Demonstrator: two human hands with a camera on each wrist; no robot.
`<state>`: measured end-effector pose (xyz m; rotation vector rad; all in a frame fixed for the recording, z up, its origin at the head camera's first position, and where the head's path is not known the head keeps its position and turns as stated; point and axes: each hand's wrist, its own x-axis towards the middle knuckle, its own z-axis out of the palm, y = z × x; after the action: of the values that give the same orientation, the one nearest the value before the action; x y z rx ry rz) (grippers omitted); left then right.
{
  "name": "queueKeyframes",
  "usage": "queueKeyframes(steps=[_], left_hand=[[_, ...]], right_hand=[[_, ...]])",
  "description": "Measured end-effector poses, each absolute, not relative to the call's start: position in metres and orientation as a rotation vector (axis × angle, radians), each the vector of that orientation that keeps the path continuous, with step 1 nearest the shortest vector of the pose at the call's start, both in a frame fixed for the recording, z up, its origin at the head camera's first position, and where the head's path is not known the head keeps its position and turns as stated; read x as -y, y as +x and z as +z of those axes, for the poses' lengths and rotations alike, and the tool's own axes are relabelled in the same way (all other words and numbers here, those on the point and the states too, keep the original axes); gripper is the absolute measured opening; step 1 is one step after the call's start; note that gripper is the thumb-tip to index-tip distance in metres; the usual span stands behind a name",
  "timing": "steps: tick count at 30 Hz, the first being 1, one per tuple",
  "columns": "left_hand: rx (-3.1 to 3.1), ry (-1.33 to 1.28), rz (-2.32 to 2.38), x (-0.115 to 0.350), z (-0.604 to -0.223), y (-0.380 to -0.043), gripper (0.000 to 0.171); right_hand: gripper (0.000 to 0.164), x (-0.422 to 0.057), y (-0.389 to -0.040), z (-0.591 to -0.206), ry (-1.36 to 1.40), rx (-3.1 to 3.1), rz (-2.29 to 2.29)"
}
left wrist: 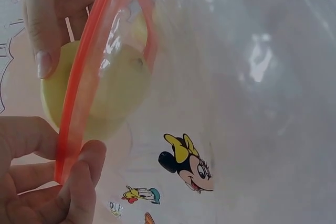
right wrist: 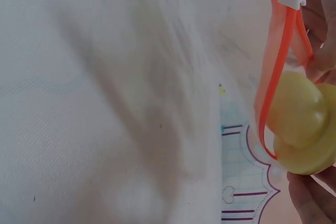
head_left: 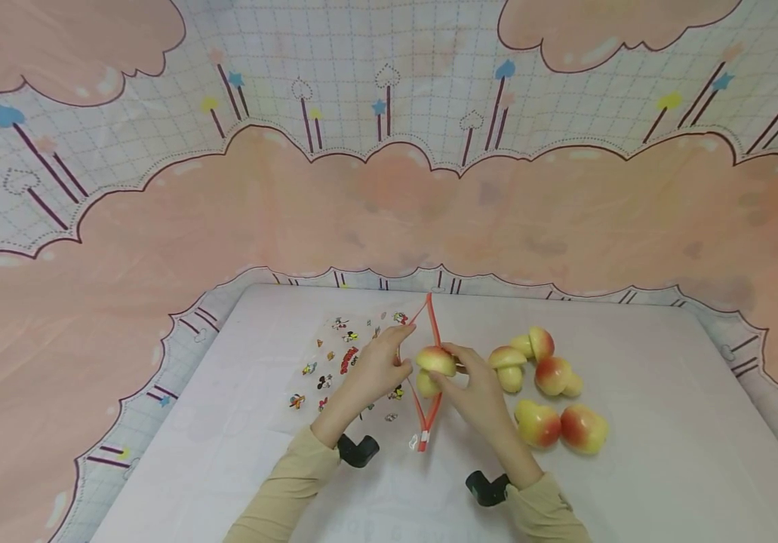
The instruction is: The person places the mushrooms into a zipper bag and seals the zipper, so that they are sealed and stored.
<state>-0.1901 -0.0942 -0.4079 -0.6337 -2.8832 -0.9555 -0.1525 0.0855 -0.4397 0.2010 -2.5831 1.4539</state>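
Observation:
A clear zip bag [head_left: 321, 381] printed with small cartoon characters lies under and beside my left hand [head_left: 378, 367]. Its orange zip edge [head_left: 432, 413] stands spread apart as an open mouth. In the left wrist view, thumb and fingers of the left hand pinch one side of that orange edge [left wrist: 73, 108]. My right hand [head_left: 477, 388] grips a yellow-and-red toy mushroom [head_left: 435, 360] by its sides, right at the bag's mouth. Part of the mushroom shows through the clear plastic in the left wrist view. The right wrist view has the mushroom [right wrist: 299, 111] close against the orange edge.
Right of the hands, several similar mushrooms lie on the white table [head_left: 660, 377], among them one upright mushroom [head_left: 508, 368] and one reddish mushroom [head_left: 584, 430]. Black angled pieces [head_left: 358, 451] sit by both wrists. A patterned cloth [head_left: 389, 211] hangs behind the table.

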Motion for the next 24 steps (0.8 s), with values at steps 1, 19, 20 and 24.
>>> queueKeyframes(steps=[1, 19, 20, 24], left_hand=[[2.880, -0.640, -0.957, 0.0942, -0.4076, -0.1900, 0.059], [2.889, -0.638, -0.999, 0.0932, -0.4018, -0.1894, 0.061], [2.886, -0.639, -1.004, 0.0930, -0.4012, -0.1895, 0.061], [2.888, -0.645, -1.008, 0.0920, -0.4005, -0.1900, 0.062]], right_hand=[[0.052, -0.0851, -0.1525, -0.4398, 0.202, 2.586, 1.456], [0.051, -0.0805, -0.1517, -0.4443, 0.264, 2.578, 1.357], [0.051, -0.0803, -0.1516, -0.4441, 0.260, 2.583, 1.356], [0.053, -0.0799, -0.1508, -0.4435, 0.238, 2.608, 1.371]])
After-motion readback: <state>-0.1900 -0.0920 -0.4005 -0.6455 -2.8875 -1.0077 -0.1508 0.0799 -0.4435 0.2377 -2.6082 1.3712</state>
